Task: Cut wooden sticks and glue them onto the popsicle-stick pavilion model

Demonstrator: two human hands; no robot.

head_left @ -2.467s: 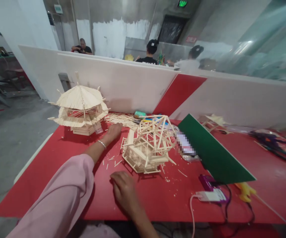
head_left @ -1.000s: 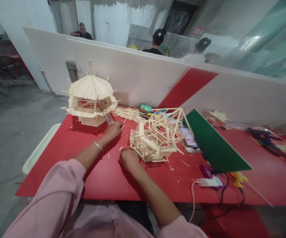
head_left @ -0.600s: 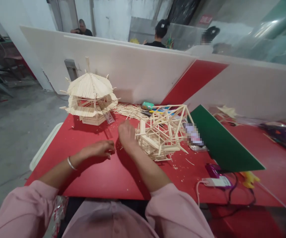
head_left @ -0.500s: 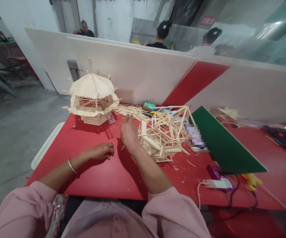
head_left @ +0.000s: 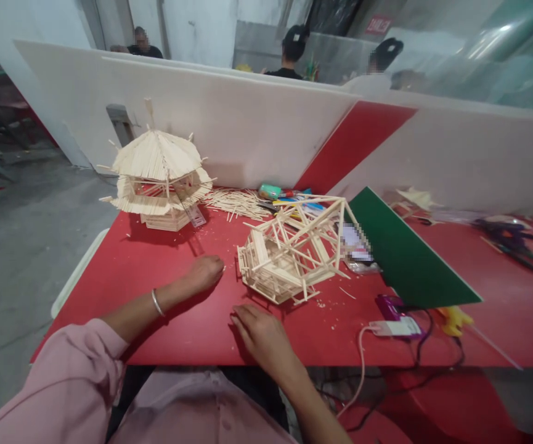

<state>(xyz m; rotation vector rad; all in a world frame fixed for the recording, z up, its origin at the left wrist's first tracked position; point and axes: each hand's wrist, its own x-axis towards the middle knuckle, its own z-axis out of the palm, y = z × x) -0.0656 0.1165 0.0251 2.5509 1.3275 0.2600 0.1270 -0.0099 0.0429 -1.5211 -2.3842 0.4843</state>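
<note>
My left hand (head_left: 205, 273) rests on the red table (head_left: 192, 336) with its fingers curled in; whatever they hold, if anything, is hidden. My right hand (head_left: 261, 330) lies low over the table near the front, fingers stretched forward and slightly apart, with nothing visible in it. Just beyond it stands an open frame of thin wooden sticks (head_left: 289, 259), its upper part tilted to the right. Farther back on the left is a stick pavilion with two roof tiers (head_left: 159, 160). Loose sticks (head_left: 236, 203) lie in a pile between the two models.
A green board (head_left: 400, 259) leans at the right beside a phone (head_left: 356, 242). A yellow glue gun (head_left: 453, 322), cables and a white-and-purple device (head_left: 398, 327) lie front right. A white partition (head_left: 248, 129) runs behind; several people are beyond it.
My right hand has come back from beside the stick frame toward the table's front edge, and its fingers have spread. My left hand has moved slightly forward. The camera view has shifted a little.
</note>
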